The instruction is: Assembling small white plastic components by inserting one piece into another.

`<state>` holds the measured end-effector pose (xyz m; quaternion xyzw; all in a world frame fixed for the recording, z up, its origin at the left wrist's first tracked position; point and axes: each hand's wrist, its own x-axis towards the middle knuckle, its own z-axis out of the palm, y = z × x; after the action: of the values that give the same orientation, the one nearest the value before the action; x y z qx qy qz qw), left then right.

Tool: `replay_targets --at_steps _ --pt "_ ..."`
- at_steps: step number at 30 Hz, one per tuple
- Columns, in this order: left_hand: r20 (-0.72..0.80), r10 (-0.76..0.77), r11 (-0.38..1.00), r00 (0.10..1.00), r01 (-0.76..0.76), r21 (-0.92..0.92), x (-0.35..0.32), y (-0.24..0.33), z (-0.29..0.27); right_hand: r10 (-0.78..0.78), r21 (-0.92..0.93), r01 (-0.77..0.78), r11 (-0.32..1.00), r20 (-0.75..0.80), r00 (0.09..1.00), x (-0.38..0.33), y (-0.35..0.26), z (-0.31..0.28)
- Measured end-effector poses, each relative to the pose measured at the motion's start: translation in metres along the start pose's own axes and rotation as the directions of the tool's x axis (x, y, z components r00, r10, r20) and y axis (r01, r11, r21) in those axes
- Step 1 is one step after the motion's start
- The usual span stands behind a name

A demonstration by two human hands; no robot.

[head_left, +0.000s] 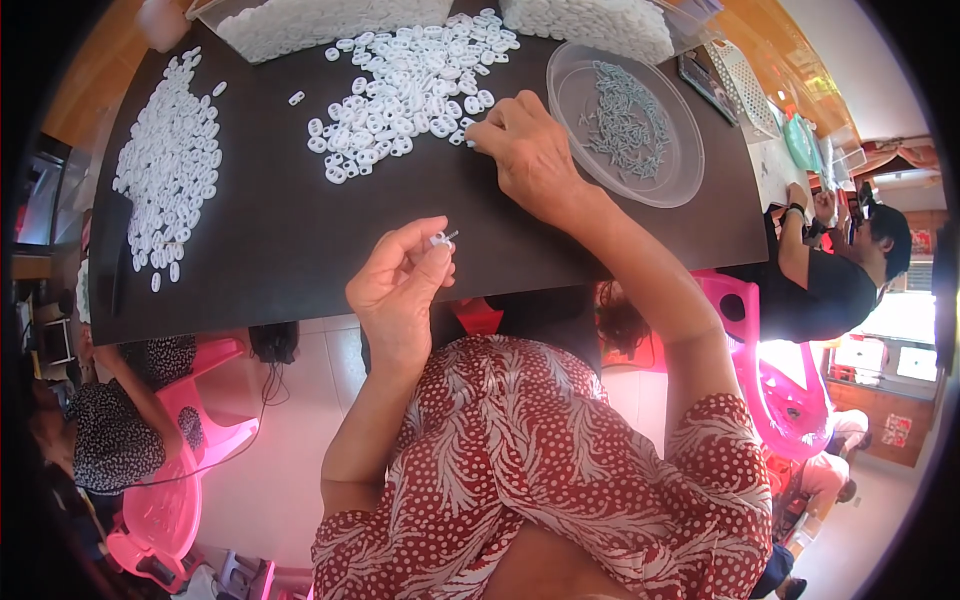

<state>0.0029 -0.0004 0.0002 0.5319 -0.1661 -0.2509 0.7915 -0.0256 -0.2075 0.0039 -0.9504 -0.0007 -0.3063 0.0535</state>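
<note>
My left hand (400,285) is raised near the table's front edge, thumb and fingers pinched on a small white plastic piece (438,241). A thin grey screw (453,235) sticks out of that piece toward the right. Farther off, my right hand (535,155) reaches to the near right edge of a loose heap of white oval pieces with holes (410,95). Its fingertips are pressed together on a white piece (471,143), mostly hidden by the fingers. Just right of that hand lies a clear round tray (686,185) with many grey screws (628,120).
A second heap of white pieces (170,160) spreads over the left of the dark table (260,230). Two clear bins of white pieces (330,30) (590,28) stand at the back. A phone-like dark object (708,88) lies beyond the tray. Another person (835,270) works at right.
</note>
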Motion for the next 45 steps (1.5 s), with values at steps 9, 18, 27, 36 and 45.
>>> replay_targets --at_steps 9,18,27,36,45 --pt "-0.02 -0.048 0.999 0.999 0.048 -0.022 0.001 0.008 0.005 0.327 0.685 -0.644 0.34 0.556 0.764 -0.007 -0.032 -0.043" --pt "-0.005 -0.031 0.999 1.0 0.031 -0.029 0.0 0.007 0.013 0.35 0.685 -0.715 0.142 0.641 0.684 -0.012 -0.044 -0.046" --pt "-0.013 -0.049 0.999 0.999 0.049 -0.024 -0.002 0.007 0.01 0.426 0.771 -0.627 0.109 0.534 0.73 -0.022 -0.05 -0.043" --pt "-0.056 -0.029 0.997 0.998 0.033 0.071 -0.005 0.007 0.012 0.416 0.814 -0.565 0.135 0.471 0.778 -0.025 -0.055 -0.038" --pt "-0.085 -0.045 0.991 0.995 0.056 0.125 -0.009 0.006 0.011 0.374 0.785 -0.576 0.229 0.475 0.797 -0.025 -0.056 -0.038"
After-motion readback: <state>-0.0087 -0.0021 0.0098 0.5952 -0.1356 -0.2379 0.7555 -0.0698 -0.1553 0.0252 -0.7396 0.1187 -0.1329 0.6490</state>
